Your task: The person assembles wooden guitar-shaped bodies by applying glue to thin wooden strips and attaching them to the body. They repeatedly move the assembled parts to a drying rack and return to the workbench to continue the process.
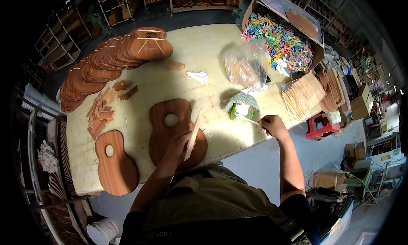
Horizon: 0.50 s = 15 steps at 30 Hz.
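My left hand (177,146) is closed around narrow pale wooden strips (194,134), held above a guitar-shaped wooden plate (158,132) with a round sound hole. To the right, my right hand (274,126) pinches a thin light stick (252,121). The stick's far end reaches a green container (233,112) with white matter in it; whether the stick ends in a brush is too small to tell. Grey-green textured wrapping (241,98) surrounds the container's far side. A second guitar-shaped plate (119,172) lies at the table's near left, its surface partly shaded.
Overlapping braced guitar plates (100,62) line the table's (199,43) far left, beside scattered wood pieces (102,111). A clear plastic bag (246,66) and a box of colourful clips (280,41) stand far right. Wooden strips (299,100) lie near the right edge, above a red stool (321,128).
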Each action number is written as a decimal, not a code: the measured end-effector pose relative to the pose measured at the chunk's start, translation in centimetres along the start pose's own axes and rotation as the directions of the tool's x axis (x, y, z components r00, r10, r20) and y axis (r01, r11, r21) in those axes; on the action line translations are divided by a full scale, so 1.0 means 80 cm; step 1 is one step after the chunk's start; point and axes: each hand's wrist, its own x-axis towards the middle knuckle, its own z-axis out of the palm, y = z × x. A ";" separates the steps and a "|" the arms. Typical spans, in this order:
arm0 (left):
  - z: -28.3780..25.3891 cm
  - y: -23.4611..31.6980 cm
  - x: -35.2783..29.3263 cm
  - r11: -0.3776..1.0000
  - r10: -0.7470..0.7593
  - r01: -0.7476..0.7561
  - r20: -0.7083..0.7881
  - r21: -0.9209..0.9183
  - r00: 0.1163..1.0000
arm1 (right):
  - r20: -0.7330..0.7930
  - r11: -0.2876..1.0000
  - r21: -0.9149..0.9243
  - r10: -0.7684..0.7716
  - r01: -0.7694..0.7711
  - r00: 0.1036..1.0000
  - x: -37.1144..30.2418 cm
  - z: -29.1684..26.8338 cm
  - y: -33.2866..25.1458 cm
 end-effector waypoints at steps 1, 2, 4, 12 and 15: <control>0.005 0.000 0.008 0.994 -0.072 0.077 0.061 -0.075 0.996 | 0.038 0.991 0.129 0.030 -0.035 0.999 -0.007 -0.002 -0.001; 0.010 0.000 0.013 0.977 -0.137 0.154 0.123 -0.146 0.983 | 0.084 0.965 0.253 0.051 -0.071 0.995 -0.016 -0.002 -0.004; 0.035 0.001 0.018 0.929 -0.099 0.186 0.270 -0.319 0.958 | 0.140 0.894 0.436 0.047 -0.104 0.989 -0.029 0.009 -0.002; 0.083 0.013 0.011 0.828 -0.096 0.336 0.478 -0.448 0.873 | -0.385 0.872 0.124 -0.397 0.473 0.833 -0.041 0.088 -0.019; 0.086 0.013 0.012 0.839 -0.097 0.331 0.479 -0.432 0.872 | -0.552 0.847 -0.214 -0.515 0.486 0.656 -0.050 0.096 -0.036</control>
